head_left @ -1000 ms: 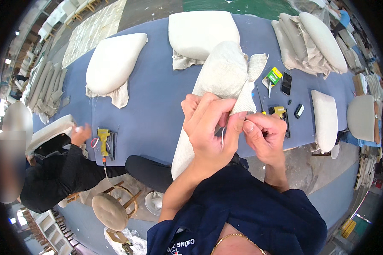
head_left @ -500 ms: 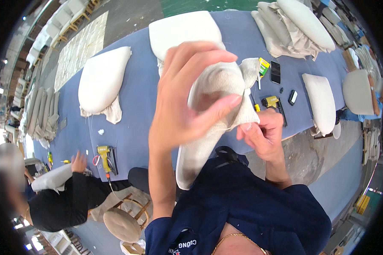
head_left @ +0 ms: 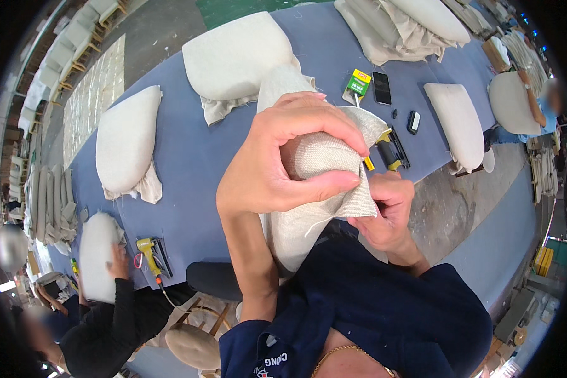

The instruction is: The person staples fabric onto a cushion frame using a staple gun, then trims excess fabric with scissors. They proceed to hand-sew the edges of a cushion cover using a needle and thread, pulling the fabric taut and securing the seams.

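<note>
In front of my chest stands a beige fabric-covered chair cushion (head_left: 290,242), narrow side toward me and close to the table's near edge. My left hand (head_left: 258,157) curves over its rounded end, thumb and fingers gripping the woven cover from both sides. At the right side of the cushion a loose flap of fabric (head_left: 359,200) sticks out. My right hand (head_left: 389,211) pinches the edge of that flap, its fingers closed and partly hidden. Just beyond it lies a yellow and black staple gun (head_left: 394,151), partly covered by the cloth.
The blue-covered table (head_left: 195,151) bears more padded cushions (head_left: 129,138), a stack of covers (head_left: 390,31), a phone (head_left: 382,88), a green and yellow box (head_left: 358,85) and another staple gun (head_left: 150,255) with a hose. At left a co-worker's hand (head_left: 117,261) touches a cushion.
My left hand has lowered and closed onto the cushion, from spread fingers around it. My right hand stays at the fabric edge. The co-worker's cushion now stands on the table.
</note>
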The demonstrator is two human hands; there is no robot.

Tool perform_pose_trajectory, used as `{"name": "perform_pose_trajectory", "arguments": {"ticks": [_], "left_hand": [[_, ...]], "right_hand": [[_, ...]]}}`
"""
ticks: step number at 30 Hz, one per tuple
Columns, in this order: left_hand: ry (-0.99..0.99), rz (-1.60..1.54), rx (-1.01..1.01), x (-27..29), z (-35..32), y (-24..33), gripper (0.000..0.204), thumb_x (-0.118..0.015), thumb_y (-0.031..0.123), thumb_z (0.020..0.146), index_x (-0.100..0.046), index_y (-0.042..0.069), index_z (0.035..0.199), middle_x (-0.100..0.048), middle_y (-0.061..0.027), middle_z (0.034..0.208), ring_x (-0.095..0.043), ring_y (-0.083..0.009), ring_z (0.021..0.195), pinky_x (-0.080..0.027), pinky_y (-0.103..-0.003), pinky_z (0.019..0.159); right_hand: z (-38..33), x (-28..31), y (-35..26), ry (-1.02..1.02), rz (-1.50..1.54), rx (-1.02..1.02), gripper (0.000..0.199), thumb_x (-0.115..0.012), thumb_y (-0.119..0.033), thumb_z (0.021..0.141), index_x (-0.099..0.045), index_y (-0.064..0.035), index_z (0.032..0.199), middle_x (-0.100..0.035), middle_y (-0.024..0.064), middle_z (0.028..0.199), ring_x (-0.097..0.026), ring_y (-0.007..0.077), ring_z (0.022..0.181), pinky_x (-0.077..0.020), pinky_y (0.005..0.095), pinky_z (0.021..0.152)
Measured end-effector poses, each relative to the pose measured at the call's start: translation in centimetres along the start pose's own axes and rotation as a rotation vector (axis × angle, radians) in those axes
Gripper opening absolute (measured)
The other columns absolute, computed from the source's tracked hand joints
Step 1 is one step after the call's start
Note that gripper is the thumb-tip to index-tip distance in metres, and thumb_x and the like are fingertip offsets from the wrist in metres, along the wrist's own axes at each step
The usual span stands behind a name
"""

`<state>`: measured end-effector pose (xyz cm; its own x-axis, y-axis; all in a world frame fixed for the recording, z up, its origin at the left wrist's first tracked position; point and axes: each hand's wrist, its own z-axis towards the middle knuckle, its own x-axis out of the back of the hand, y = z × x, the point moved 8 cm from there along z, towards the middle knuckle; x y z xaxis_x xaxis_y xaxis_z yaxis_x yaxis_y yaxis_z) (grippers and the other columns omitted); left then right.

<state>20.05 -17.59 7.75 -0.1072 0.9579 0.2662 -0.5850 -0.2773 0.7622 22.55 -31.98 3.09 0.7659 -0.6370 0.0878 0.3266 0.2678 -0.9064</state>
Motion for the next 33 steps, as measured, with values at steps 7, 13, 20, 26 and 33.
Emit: {"name": "perform_pose_trajectory", "arguments": {"ticks": [7,13,20,26,33], "left_hand": [[-0.061,-0.034,0.034,-0.3,-0.4,0.5,0.029,-0.078,0.016,0.067,-0.075,0.005,0.093,-0.077,-0.0072,0.093,-0.07,-0.0249,0.099,-0.034,-0.045,0.107],[0.011,-0.017,0.053,-0.4,-0.9,0.8,0.021,-0.079,0.01,0.07,-0.072,0.01,0.089,-0.072,-0.0008,0.087,-0.066,-0.0178,0.084,-0.037,-0.039,0.095],[0.024,0.019,0.014,-1.1,-1.7,1.5,0.023,-0.077,0.014,0.065,-0.073,0.006,0.086,-0.076,-0.0067,0.085,-0.071,-0.025,0.091,-0.034,-0.048,0.107],[0.031,-0.036,0.069,-0.6,-1.8,1.4,0.024,-0.076,0.019,0.063,-0.074,0.004,0.082,-0.075,-0.0084,0.083,-0.071,-0.0264,0.089,-0.033,-0.048,0.106],[0.097,-0.027,0.055,-0.3,-2.2,1.4,0.025,-0.075,0.019,0.061,-0.074,0.004,0.081,-0.075,-0.0081,0.082,-0.07,-0.0259,0.086,-0.033,-0.047,0.106]], "right_hand": [[-1.3,-0.1,-0.1,-0.001,-0.028,0.052,0.016,-0.071,-0.012,0.09,-0.07,0.0018,0.081,-0.061,0.0079,0.058,-0.059,0.0193,0.046,-0.0392,0.0288,0.048],[-1.6,-0.5,-0.2,0.019,0.0,-0.024,0.02,-0.071,-0.01,0.09,-0.068,0.0015,0.074,-0.056,0.0066,0.054,-0.053,0.0182,0.043,-0.0362,0.0315,0.046],[-1.3,-0.5,-0.9,-0.05,0.004,-0.11,0.024,-0.067,-0.007,0.092,-0.062,0.0023,0.07,-0.048,0.0067,0.052,-0.046,0.0187,0.042,-0.0327,0.0293,0.045],[-0.3,-0.2,-1.9,-0.18,-0.116,-0.022,0.018,-0.066,-0.004,0.089,-0.063,0.0016,0.072,-0.048,0.0084,0.055,-0.048,0.0223,0.043,-0.0349,0.0326,0.045],[-0.5,-1.1,-1.5,-0.078,-0.073,0.186,0.014,-0.068,0.0,0.084,-0.063,0.002,0.072,-0.049,0.0079,0.055,-0.05,0.023,0.043,-0.0352,0.0339,0.045]]}}
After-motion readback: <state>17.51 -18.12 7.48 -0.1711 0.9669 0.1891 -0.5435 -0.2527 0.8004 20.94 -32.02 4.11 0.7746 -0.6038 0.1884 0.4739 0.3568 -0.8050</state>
